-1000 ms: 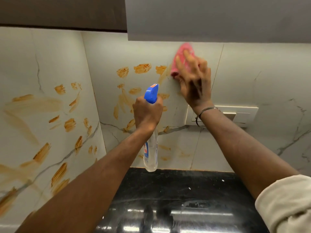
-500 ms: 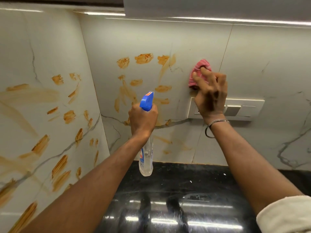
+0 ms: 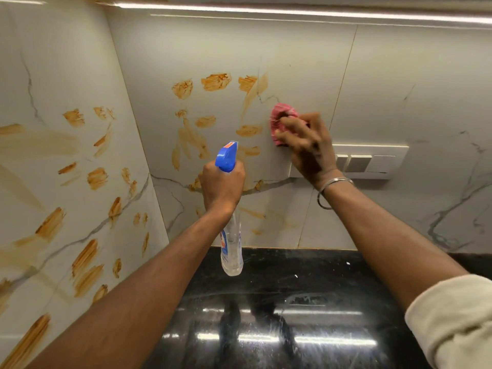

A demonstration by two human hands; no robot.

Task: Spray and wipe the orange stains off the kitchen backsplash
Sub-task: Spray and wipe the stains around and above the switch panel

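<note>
Right hand clutching blurred pink cloth on backsplash, left hand gripping spray bottle, label seemingly unreadable

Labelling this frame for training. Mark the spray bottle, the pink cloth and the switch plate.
spray bottle (image 3: pixel 232 251), head view, on the clear body below the left hand.
pink cloth (image 3: pixel 279 115), head view, on the bunched top above the right hand's fingers.
switch plate (image 3: pixel 372 162), head view, on the rocker switches.

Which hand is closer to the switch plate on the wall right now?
Right. The right hand, holding the cloth, overlaps the switch plate's left end; the left hand, with the bottle, is well left of it.
</note>
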